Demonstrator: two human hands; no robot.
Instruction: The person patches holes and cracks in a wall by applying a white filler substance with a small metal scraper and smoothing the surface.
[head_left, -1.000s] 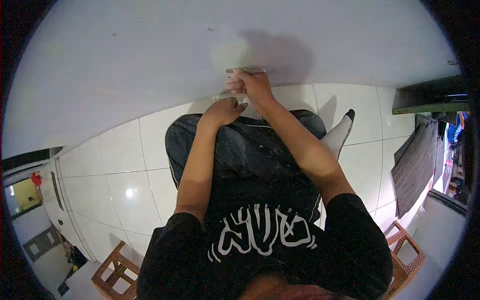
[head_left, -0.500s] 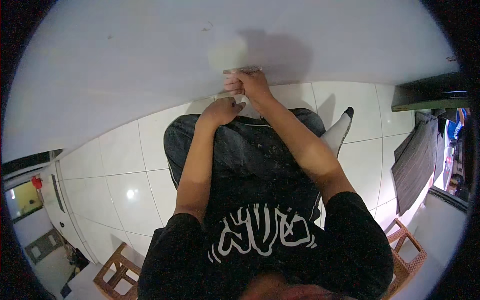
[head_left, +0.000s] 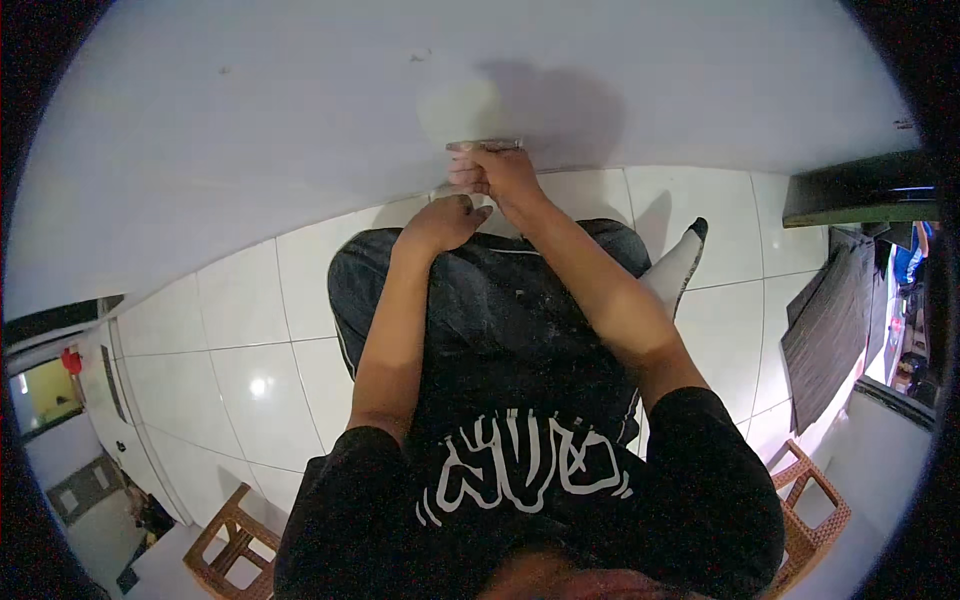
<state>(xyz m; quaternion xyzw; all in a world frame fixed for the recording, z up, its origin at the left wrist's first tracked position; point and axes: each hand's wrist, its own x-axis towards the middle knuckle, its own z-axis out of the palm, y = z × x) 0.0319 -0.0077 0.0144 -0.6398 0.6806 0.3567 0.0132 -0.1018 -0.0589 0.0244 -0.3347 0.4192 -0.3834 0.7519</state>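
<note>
My right hand (head_left: 503, 178) is closed round a thin, flat, straight-edged strip (head_left: 490, 145), perhaps a scraper blade. Its long edge lies close to the white wall (head_left: 300, 110), low down near the floor, and most of it is hidden by the fingers. Just below and to the left, my left hand (head_left: 445, 222) rests over my lap with its fingers curled in. Whether anything is inside that hand is hidden. A pale patch of light (head_left: 455, 110) and a shadow fall on the wall above the strip.
I sit on a white tiled floor (head_left: 250, 310); a white-socked foot (head_left: 680, 258) sticks out to the right. Brown woven-pattern plastic stools (head_left: 225, 545) stand behind on both sides. At right are a dark ledge (head_left: 850, 195) and a grey mat-like sheet (head_left: 825, 335).
My right hand and the strip have shifted very slightly down along the wall. My left hand stays in place.
</note>
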